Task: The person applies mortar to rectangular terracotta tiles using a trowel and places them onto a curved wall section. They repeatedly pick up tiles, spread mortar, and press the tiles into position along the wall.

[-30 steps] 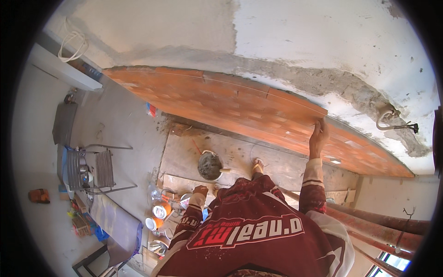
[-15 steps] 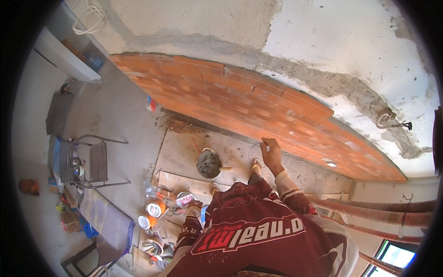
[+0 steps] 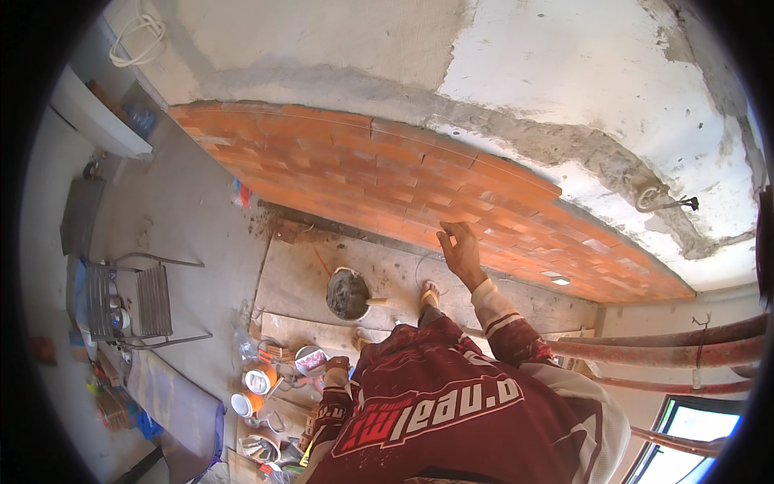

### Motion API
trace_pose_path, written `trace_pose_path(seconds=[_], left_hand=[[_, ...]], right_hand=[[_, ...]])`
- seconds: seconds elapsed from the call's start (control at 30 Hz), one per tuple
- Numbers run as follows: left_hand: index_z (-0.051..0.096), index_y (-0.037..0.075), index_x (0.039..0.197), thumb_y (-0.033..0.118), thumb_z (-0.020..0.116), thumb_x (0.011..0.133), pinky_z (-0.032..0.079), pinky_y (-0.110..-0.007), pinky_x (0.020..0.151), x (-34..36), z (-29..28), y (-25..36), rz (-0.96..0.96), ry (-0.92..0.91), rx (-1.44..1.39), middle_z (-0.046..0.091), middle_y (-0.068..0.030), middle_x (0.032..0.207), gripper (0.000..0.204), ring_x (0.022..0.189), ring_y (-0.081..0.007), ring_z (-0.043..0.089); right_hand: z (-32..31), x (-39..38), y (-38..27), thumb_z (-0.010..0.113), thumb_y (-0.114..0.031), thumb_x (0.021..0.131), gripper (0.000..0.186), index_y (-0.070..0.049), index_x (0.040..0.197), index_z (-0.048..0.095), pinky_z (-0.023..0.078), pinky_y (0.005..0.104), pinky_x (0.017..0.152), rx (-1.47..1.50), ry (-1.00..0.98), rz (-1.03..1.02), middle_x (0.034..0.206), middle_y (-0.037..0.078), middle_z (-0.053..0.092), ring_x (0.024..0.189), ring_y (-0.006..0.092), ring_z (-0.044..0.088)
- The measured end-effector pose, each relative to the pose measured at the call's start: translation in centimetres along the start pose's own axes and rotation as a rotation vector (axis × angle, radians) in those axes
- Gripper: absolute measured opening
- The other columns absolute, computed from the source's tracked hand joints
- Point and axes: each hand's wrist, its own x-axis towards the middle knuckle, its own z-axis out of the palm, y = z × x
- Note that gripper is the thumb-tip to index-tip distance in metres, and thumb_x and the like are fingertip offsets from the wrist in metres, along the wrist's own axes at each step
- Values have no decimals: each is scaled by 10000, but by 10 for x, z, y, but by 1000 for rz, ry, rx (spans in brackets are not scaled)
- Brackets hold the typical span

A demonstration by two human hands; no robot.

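Observation:
My right hand [image 3: 462,252] is raised in front of the orange brick wall [image 3: 379,169], its thumb and fingers curled toward each other. A faint thin string [image 3: 418,272] curves down from its fingertips. Lower and to the left, my left hand [image 3: 337,365] hangs beside my body, close to a container with a pinkish thing in it [image 3: 310,360]. Its fingers are too small and dark to read. On the floor between the wall and me stands a bucket of grey mortar [image 3: 348,294], with a wooden handle [image 3: 376,302] sticking out to the right.
A taut line [image 3: 322,111] runs along the top of the brickwork. Orange-and-white buckets [image 3: 260,377], tools and rubble crowd the floor at lower left. Farther left are a metal chair [image 3: 153,302] and a covered table [image 3: 173,395]. Reddish pipes [image 3: 669,352] cross at right.
The scene has shifted left and slightly down in the picture. My right hand has risen a little against the wall, with its fingers still curled. The mortar bucket has stayed in place.

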Motion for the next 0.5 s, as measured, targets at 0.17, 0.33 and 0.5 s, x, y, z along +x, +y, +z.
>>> trace_pose_path(seconds=[0.17,0.33,0.5], left_hand=[[668,129,907,268,637,770,526,-364,671,-15,56,-64,-74,81,-234,689,-57,858,197,821,-219,673],[672,108,750,197,516,851,516,-328,585,16,19,-45,-167,-27,-290,679,-49,731,206,654,-173,669],[687,87,788,225,549,847,498,-346,573,54,-53,-17,-80,176,-573,675,-95,726,204,648,-203,638]], right_hand=[[-14,28,-6,652,-130,840,236,5,1034,652,468,416,801,-114,111,-45,935,193,617,913,349,584],[-69,105,-7,617,-100,837,153,-47,966,678,460,449,738,-239,299,-207,905,169,632,824,375,575],[-84,155,-11,598,-116,851,139,-68,937,696,481,422,732,-317,171,-226,914,125,649,846,338,610]])
